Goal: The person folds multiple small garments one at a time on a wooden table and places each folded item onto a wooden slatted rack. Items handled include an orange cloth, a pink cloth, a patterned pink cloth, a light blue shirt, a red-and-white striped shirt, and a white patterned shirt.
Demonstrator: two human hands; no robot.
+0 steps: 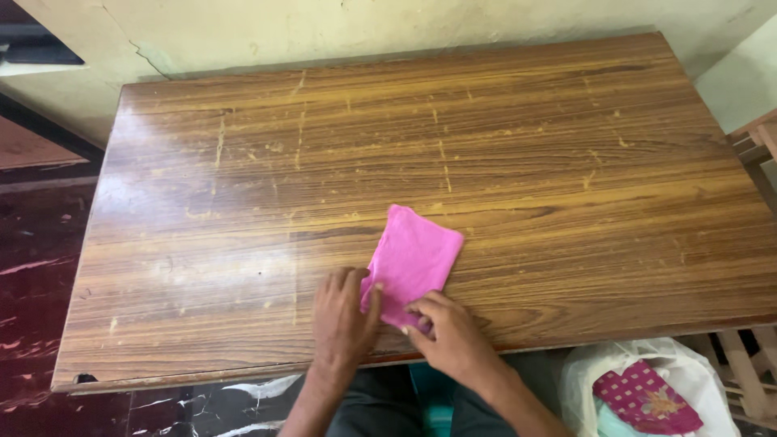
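Note:
A small pink cloth (413, 259), folded into a narrow rectangle, lies on the wooden table (486, 129) near its front edge. My left hand (343, 317) rests flat on the table with its fingertips pressing the cloth's near left edge. My right hand (450, 333) pinches the cloth's near corner between thumb and fingers. Both hands meet at the near end of the cloth, and the far end lies flat and free.
A white plastic bag (660, 380) holding a magenta patterned cloth (645, 398) sits on the floor at the lower right. A wooden frame (757, 146) stands to the right of the table. A pale wall runs behind it, and dark marbled floor lies to the left.

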